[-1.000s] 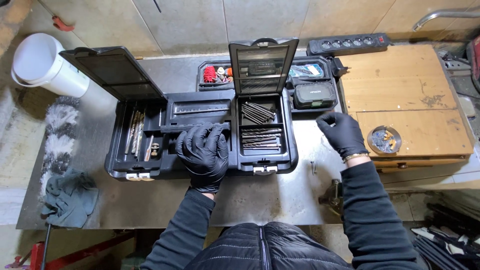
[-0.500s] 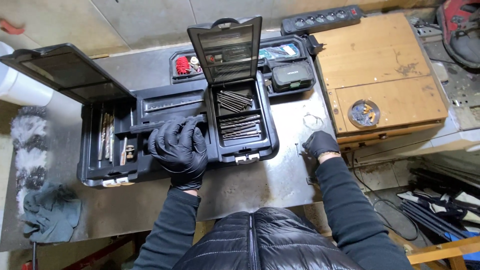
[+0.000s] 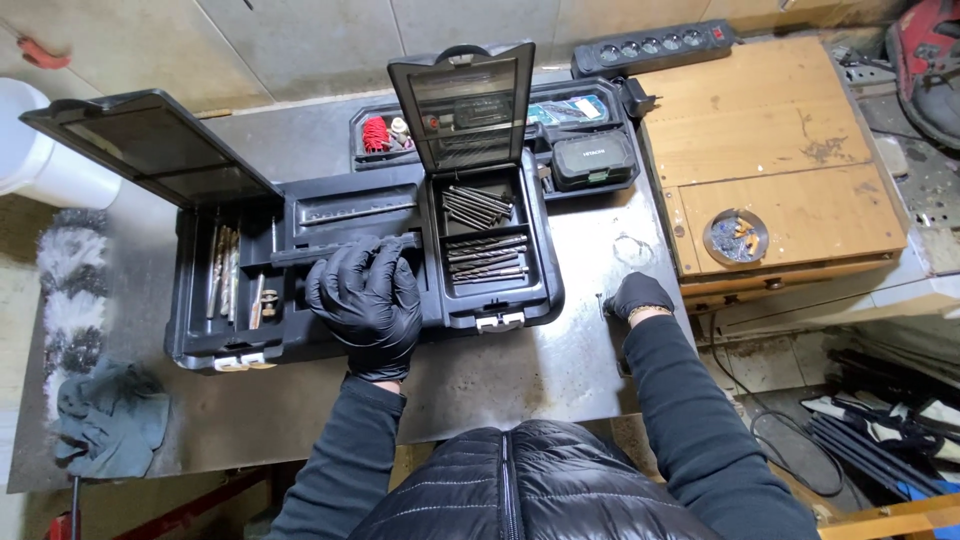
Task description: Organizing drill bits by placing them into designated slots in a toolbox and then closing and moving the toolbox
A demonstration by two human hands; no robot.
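Big case: your long black plastic tool case (image 3: 330,215) lies across the grey metal table, both dark see-through lids raised.
Right compartment: under the upright lid (image 3: 462,105), loose grey drill bits (image 3: 484,258) lie in two trays.
Left compartment: long bits lie side by side beneath the flat-open lid (image 3: 150,145).
Small case: a shut black rectangular box with a pale label patch (image 3: 592,160) stands just behind the big case, right of the upright lid.
Flat packet: a teal and white printed packet (image 3: 567,105) lies behind that box.
Screens, signs: none in view.
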